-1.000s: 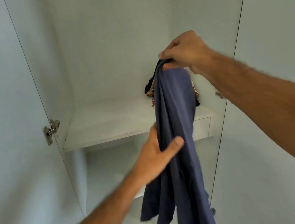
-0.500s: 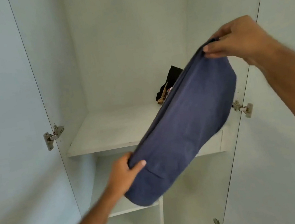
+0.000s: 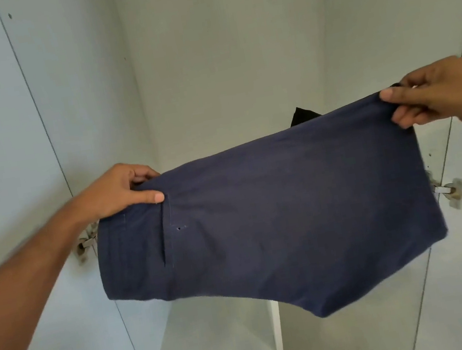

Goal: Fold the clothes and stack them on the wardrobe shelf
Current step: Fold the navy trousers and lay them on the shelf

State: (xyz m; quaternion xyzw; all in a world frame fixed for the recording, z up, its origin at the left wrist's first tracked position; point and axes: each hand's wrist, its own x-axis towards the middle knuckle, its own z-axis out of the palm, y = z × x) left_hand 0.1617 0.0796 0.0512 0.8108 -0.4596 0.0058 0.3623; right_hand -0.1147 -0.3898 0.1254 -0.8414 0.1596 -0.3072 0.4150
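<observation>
Now the navy trousers (image 3: 277,222) are hanging spread out flat between both hands in front of the open wardrobe, where half a second ago they were slanting from high right to low left, and a second ago they were dangling in a long bunch from the right hand alone. That change suggests the fold is at the squaring-up stage: the cloth is doubled over, its top edge is pulled taut, and it looks nearly ready for another fold or for laying down.

Going left to right: the left door hinge (image 3: 87,244) is peeking out beside the left wrist. The left hand (image 3: 118,193) is pinching the upper left corner of the trousers, thumb lying on the front just above the pocket slit (image 3: 165,234), fingers curled behind; earlier it was gripping the low end, and it has risen to nearly level with the other hand. Below the cloth, a lower shelf (image 3: 217,336) and its upright divider are showing. Behind the top edge, a scrap of black clothing (image 3: 304,115) is sticking up, apparently lying on the wardrobe shelf, which the trousers are now hiding. The right hand (image 3: 436,96) is pinching the upper right corner, its grip closed on the cloth, having swung outward. The right door hinge (image 3: 448,190) is sitting just past the hem.
</observation>
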